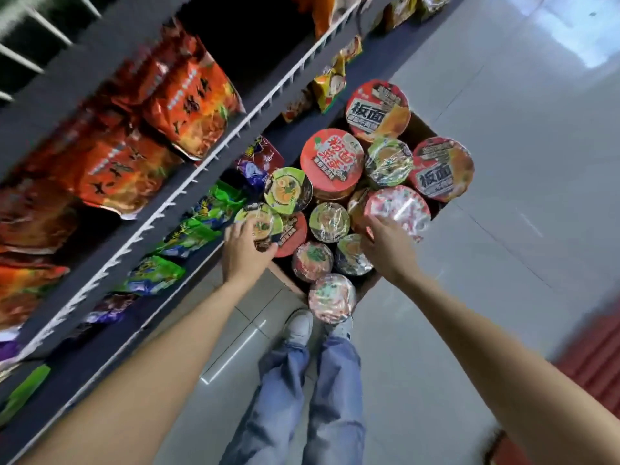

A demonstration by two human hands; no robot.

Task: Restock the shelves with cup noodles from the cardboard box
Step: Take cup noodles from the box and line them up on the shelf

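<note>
A cardboard box [419, 127] stands on the floor in front of me, packed with several wrapped cup noodles. My left hand [243, 251] rests on a green-lidded cup [258, 219] at the box's left edge, fingers curled over its lid. My right hand [385, 246] grips the near rim of a red and white cup [399, 208] on the box's right side. Large red cups [332, 159] [377, 109] [441, 167] fill the far part of the box. A pink cup [332, 297] sits at the near corner.
Dark shelves [201, 162] run along the left, holding orange noodle bags [191, 102] above and green and purple bags [201, 226] below. Pale tiled floor [520, 196] stretches right. My jeans and white shoes [298, 327] are just below the box. Something red [597, 370] lies at the right edge.
</note>
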